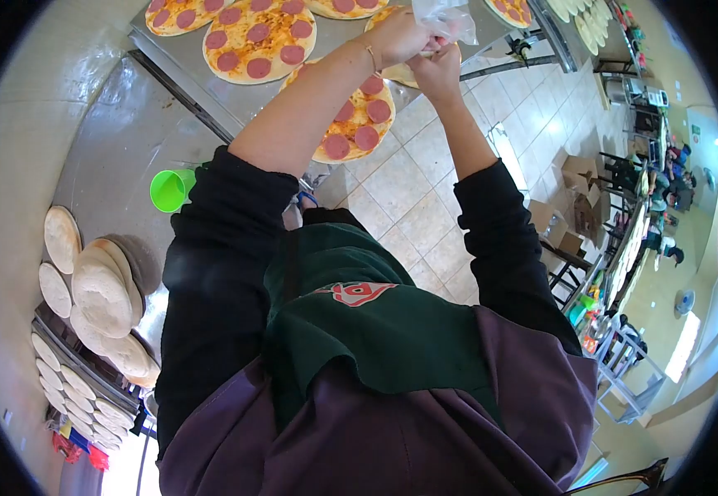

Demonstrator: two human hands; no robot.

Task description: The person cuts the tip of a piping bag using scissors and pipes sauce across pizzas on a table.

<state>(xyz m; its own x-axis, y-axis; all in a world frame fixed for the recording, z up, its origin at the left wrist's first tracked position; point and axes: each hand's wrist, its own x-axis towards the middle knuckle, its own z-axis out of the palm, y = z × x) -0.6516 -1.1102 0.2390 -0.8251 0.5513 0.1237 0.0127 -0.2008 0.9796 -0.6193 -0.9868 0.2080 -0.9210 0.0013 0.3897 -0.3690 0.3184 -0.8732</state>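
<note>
Both my hands are together at the top of the view, over the metal table's edge. My left hand (400, 39) is closed on a clear plastic bag (446, 18). Against it, my right hand (436, 73) has its fingers pinched at the lower end of the bag. A pale pizza base (402, 74) shows partly behind my hands. Below my left forearm lies a pizza with sausage slices (367, 124), partly covered by the arm. Another topped pizza (259, 40) lies to the left on the metal table (243, 103).
A green cup (170, 190) stands on the left metal surface (119, 149). Plain bases (102, 293) are stacked below it, with several more on a lower rack (78, 397). Cardboard boxes (582, 175) sit on the tiled floor at right. People (665, 198) are along far tables.
</note>
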